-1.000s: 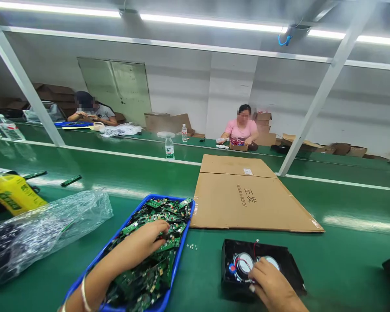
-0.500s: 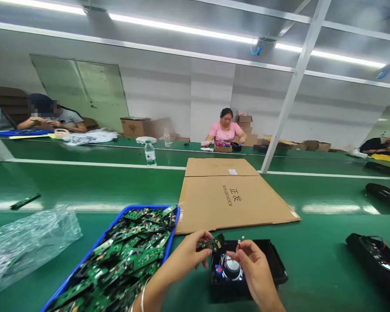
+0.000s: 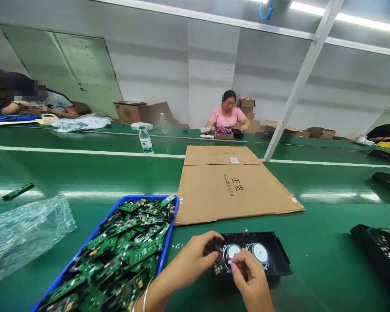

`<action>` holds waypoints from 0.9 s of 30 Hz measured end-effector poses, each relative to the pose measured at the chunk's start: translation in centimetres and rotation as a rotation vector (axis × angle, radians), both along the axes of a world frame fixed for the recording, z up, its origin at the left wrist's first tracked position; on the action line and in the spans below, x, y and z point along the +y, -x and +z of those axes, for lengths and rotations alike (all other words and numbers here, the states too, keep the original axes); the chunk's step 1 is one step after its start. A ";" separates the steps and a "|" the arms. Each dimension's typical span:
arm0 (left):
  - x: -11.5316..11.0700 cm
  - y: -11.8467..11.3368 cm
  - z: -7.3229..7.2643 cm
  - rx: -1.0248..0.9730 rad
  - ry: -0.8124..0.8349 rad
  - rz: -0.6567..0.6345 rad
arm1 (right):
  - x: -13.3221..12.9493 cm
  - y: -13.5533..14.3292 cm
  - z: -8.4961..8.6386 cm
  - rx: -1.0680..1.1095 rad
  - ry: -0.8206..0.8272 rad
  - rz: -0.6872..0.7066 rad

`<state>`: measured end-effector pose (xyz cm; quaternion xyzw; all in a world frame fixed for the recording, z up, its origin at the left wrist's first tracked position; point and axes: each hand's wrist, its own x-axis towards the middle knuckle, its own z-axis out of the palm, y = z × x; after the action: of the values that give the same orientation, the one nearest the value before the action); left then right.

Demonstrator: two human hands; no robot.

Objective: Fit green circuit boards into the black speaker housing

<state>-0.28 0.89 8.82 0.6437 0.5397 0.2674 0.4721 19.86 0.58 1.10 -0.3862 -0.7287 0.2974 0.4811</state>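
**Board held at the speaker housing**

Your left hand [image 3: 195,255] pinches a small green circuit board [image 3: 219,260] in its fingers at the left edge of the black speaker housing [image 3: 273,260] on the green surface [image 3: 315,260]. Your right hand [image 3: 251,281] grips a white connector [image 3: 229,262] beside it. The blue tray [image 3: 167,242] lies just left.

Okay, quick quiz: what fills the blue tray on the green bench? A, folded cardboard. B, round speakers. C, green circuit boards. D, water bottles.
C: the blue tray is heaped with green circuit boards; the flat cardboard lies on the bench beside it, and the two speakers sit in the black case by the hands.
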 end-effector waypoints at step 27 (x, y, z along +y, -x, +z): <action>-1.2 -2.0 0.2 0.239 -0.075 0.014 | -1.3 0.8 1.0 -0.332 -0.617 -0.117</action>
<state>1.69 -0.34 9.00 0.6844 0.5861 0.2123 0.3781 19.02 -0.71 2.15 -0.3068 -0.8291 -0.0313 0.4664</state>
